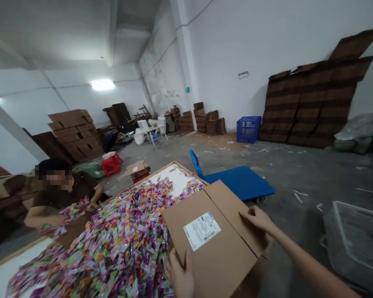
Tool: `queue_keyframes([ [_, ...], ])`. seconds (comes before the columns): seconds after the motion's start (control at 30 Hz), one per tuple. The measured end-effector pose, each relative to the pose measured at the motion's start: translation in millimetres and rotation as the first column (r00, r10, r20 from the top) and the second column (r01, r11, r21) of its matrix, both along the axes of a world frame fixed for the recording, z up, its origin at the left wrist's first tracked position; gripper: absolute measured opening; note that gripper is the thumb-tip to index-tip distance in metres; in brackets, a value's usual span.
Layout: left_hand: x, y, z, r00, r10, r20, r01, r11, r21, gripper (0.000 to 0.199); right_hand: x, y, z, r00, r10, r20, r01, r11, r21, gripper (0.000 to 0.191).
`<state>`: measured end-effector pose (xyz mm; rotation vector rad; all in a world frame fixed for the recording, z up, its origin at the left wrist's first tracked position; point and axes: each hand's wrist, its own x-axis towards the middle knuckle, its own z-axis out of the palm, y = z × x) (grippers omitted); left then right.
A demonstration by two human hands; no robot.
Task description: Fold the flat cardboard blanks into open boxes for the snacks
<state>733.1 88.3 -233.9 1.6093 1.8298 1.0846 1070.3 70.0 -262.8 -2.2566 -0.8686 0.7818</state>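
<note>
A brown cardboard box (pixel 214 244) with a white shipping label (pixel 202 230) is tipped against the table, its open end toward a big heap of colourful small packets (pixel 118 244). My left hand (pixel 180 275) grips the box's near bottom edge. My right hand (pixel 257 218) holds its right side by the flap. The packets cover most of the white tabletop (pixel 177 177).
A person (pixel 62 192) sits at the table's left side, hands in the packets. A blue flat trolley (pixel 239 181) stands on the floor beyond the table. A grey plastic crate (pixel 357 244) is at right. Stacked cardboard (pixel 313 107), a blue crate (pixel 248 129) and a red stool (pixel 111 165) line the room.
</note>
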Motion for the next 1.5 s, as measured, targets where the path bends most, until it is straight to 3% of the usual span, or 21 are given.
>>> queue_keyframes([
  [0.1, -6, 6, 35.0, 0.963, -0.207, 0.171, 0.208, 0.978, 0.015, 0.050, 8, -5, 30.9, 0.964, 0.037, -0.262, 0.035, 0.964, 0.265, 0.048],
  [0.17, -8, 9, 63.9, 0.887, -0.310, 0.344, 0.310, 0.949, 0.056, 0.055, 8, -9, 52.7, 0.928, 0.076, -0.366, 0.111, 0.879, 0.465, 0.056],
  [0.23, -9, 11, 95.1, 0.844, -0.368, 0.391, 0.342, 0.930, 0.136, 0.057, 5, -11, 73.0, 0.912, 0.126, -0.390, 0.162, 0.762, 0.627, 0.064],
  [0.37, -2, 11, 143.1, 0.752, -0.471, 0.460, 0.370, 0.880, 0.296, 0.041, -12, -8, 97.7, 0.909, 0.178, -0.377, 0.193, 0.622, 0.759, 0.071],
  [0.43, 5, 12, 154.2, 0.763, -0.366, 0.533, 0.279, 0.930, 0.241, 0.043, -21, -3, 100.1, 0.900, 0.133, -0.414, 0.253, 0.615, 0.747, 0.068],
  [0.5, 11, 14, 160.6, 0.778, -0.229, 0.585, 0.239, 0.969, 0.061, 0.050, -27, 5, 99.2, 0.898, 0.022, -0.440, 0.324, 0.642, 0.695, 0.065],
  [0.57, 14, 19, 166.9, 0.771, -0.163, 0.615, 0.275, 0.957, -0.091, 0.056, -30, 10, 99.7, 0.899, -0.062, -0.433, 0.352, 0.691, 0.632, 0.065],
  [0.63, 13, 27, 174.7, 0.768, -0.144, 0.625, 0.279, 0.953, -0.122, 0.061, -32, 9, 105.5, 0.910, -0.043, -0.413, 0.310, 0.732, 0.607, 0.066],
  [0.7, 12, 37, 182.3, 0.775, -0.133, 0.617, 0.231, 0.970, -0.081, 0.068, -35, 1, 117.7, 0.912, 0.078, -0.403, 0.207, 0.760, 0.616, 0.068],
  [0.77, 13, 46, 187.1, 0.779, -0.162, 0.606, 0.241, 0.969, -0.051, 0.077, -40, -11, 133.3, 0.871, 0.287, -0.399, 0.037, 0.772, 0.635, 0.068],
  [0.83, 19, 53, 188.8, 0.806, -0.254, 0.535, 0.310, 0.951, -0.015, 0.077, -45, -20, 146.7, 0.763, 0.503, -0.406, -0.148, 0.747, 0.648, 0.068],
  [0.93, 28, 50, 191.0, 0.861, -0.472, 0.191, 0.476, 0.879, 0.024, 0.054, -54, -23, 152.5, 0.660, 0.614, -0.432, -0.235, 0.716, 0.658, 0.074],
  [0.97, 30, 46, 193.3, 0.818, -0.574, 0.034, 0.575, 0.818, -0.010, 0.045, -58, -21, 150.1, 0.683, 0.595, -0.425, -0.236, 0.730, 0.642, 0.078],
  [1.07, 36, 32, 204.6, 0.523, -0.798, -0.299, 0.769, 0.593, -0.238, 0.042, -69, -13, 136.1, 0.869, 0.433, -0.238, -0.254, 0.804, 0.537, 0.094],
  [1.1, 39, 28, 208.4, 0.450, -0.818, -0.359, 0.778, 0.556, -0.292, 0.048, -72, -10, 131.0, 0.915, 0.377, -0.143, -0.260, 0.823, 0.505, 0.099],
  [1.17, 47, 27, 212.0, 0.385, -0.815, -0.434, 0.777, 0.540, -0.324, 0.055, -75, -4, 122.8, 0.951, 0.309, -0.024, -0.260, 0.839, 0.479, 0.103],
  [1.27, 57, 38, 200.2, 0.292, -0.845, -0.448, 0.810, 0.468, -0.354, 0.054, -63, 3, 119.0, 0.927, 0.371, -0.057, -0.289, 0.804, 0.520, 0.096],
  [1.33, 57, 47, 182.0, 0.303, -0.809, -0.504, 0.774, 0.518, -0.364, 0.048, -51, 0, 125.3, 0.893, 0.416, -0.170, -0.254, 0.780, 0.572, 0.083],
  [1.4, 52, 54, 162.1, 0.421, -0.714, -0.560, 0.701, 0.648, -0.298, 0.040, -46, -13, 138.6, 0.900, 0.373, -0.226, -0.156, 0.760, 0.631, 0.064],
  [1.47, 44, 57, 146.8, 0.548, -0.590, -0.593, 0.644, 0.750, -0.152, 0.033, -57, -32, 152.4, 0.951, 0.298, -0.088, -0.160, 0.712, 0.684, 0.050],
  [1.5, 41, 57, 141.8, 0.585, -0.540, -0.605, 0.640, 0.766, -0.064, 0.031, -70, -42, 156.1, 0.952, 0.302, 0.053, -0.253, 0.678, 0.690, 0.048],
])
